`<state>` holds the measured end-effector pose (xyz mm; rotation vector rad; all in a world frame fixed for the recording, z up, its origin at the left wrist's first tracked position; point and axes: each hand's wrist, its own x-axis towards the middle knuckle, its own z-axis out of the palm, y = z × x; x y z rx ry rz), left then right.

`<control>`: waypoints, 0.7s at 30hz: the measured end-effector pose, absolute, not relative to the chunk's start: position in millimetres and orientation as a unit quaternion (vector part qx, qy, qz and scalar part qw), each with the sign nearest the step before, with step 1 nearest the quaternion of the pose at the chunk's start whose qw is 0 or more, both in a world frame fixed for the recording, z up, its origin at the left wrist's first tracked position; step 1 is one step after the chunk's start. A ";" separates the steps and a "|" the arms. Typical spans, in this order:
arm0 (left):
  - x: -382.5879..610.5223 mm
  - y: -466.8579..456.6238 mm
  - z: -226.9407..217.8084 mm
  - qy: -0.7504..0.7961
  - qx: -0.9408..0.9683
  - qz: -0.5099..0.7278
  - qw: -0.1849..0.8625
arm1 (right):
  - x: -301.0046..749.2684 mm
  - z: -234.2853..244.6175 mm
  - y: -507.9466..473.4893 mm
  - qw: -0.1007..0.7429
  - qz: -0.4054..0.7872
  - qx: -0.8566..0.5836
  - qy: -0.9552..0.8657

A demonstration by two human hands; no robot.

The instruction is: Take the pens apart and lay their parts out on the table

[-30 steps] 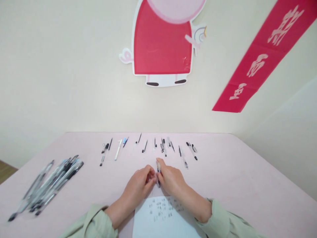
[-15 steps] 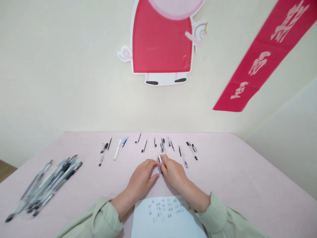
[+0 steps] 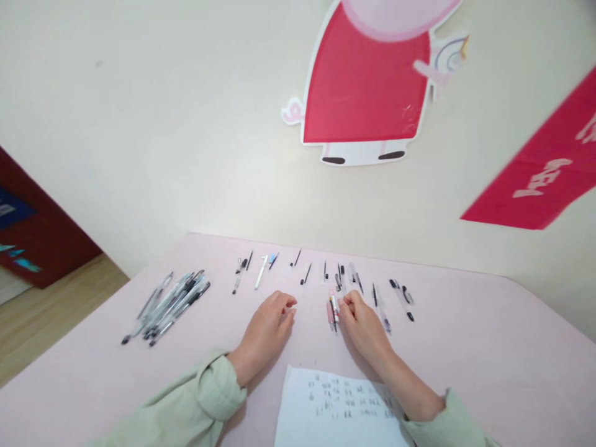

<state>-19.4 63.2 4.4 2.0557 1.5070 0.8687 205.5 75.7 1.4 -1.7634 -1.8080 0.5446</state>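
My right hand (image 3: 361,321) rests on the pink table (image 3: 465,347) with its fingertips pinched on a pink and white pen (image 3: 332,311) that lies on the tabletop. My left hand (image 3: 269,324) lies a little to the left with loosely curled fingers and holds nothing. A row of taken-apart pens and pen parts (image 3: 321,278) stretches across the table just beyond both hands. A white sheet with handwriting (image 3: 335,413) lies between my forearms at the near edge.
A pile of several pens (image 3: 168,304) lies at the table's left side. The table's left edge drops to a wooden floor (image 3: 41,316). A cream wall with a red cartoon cutout (image 3: 372,81) and a red banner (image 3: 540,180) stands behind the table.
My hands have parted: the left let go and slid left, while the right set the pen down towards the row. My head has turned to the left.
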 end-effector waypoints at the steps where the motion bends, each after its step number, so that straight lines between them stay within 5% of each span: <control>1: -30.7 60.9 5.6 0.567 0.742 0.303 0.187 | 205.7 1.0 75.9 0.278 0.207 -0.651 -0.675; 11: -160.4 39.2 13.1 0.701 0.681 0.110 -0.184 | 209.8 -8.0 80.5 0.291 0.222 -0.628 -0.687; 21: -164.7 44.9 8.9 0.705 0.685 0.052 -0.176 | 206.5 -1.9 79.0 0.288 0.233 -0.635 -0.678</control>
